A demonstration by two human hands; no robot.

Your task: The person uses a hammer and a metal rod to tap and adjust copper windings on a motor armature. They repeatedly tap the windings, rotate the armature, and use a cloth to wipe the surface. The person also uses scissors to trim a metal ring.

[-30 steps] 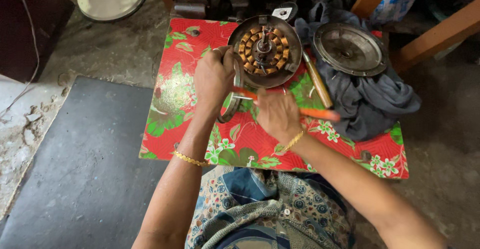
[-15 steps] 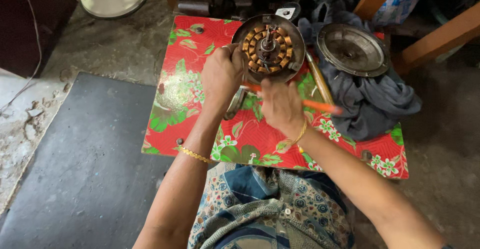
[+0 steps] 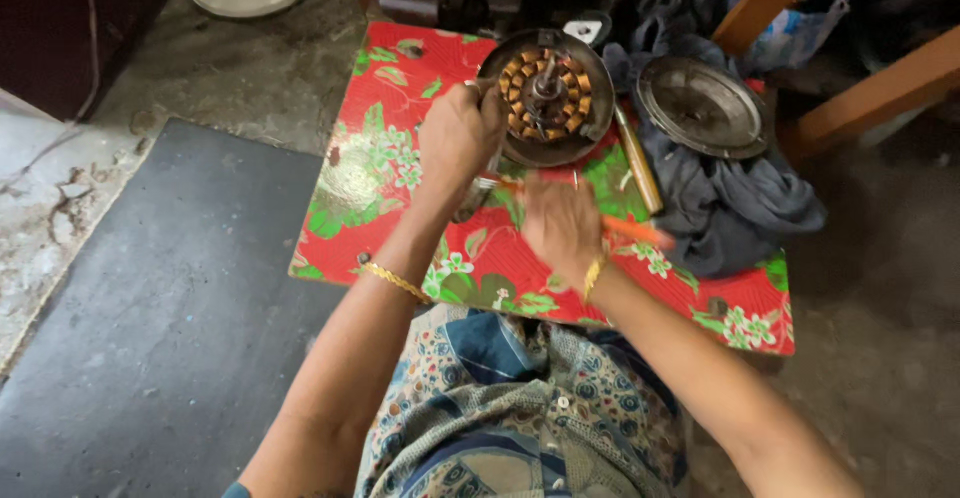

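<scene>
A round metal motor housing (image 3: pixel 592 116) with copper windings (image 3: pixel 545 88) around a centre shaft lies at the far edge of a low table covered in red floral cloth (image 3: pixel 400 138). My left hand (image 3: pixel 457 138) grips the housing's left rim. My right hand (image 3: pixel 560 220), just in front of the housing, is closed on an orange-handled tool (image 3: pixel 632 229) that lies across the cloth and is blurred; its tip is hidden by my hands.
A round metal cover (image 3: pixel 703 106) rests on a dark grey cloth (image 3: pixel 740 198) at the table's right. A wooden-handled tool (image 3: pixel 638 163) lies beside the housing. A dark mat (image 3: pixel 170 298) covers the floor at left; wooden legs (image 3: pixel 860 88) stand at right.
My right hand has shifted slightly with the orange-handled tool, which is now blurred. My left hand stays on the housing's rim. The view moved a little.
</scene>
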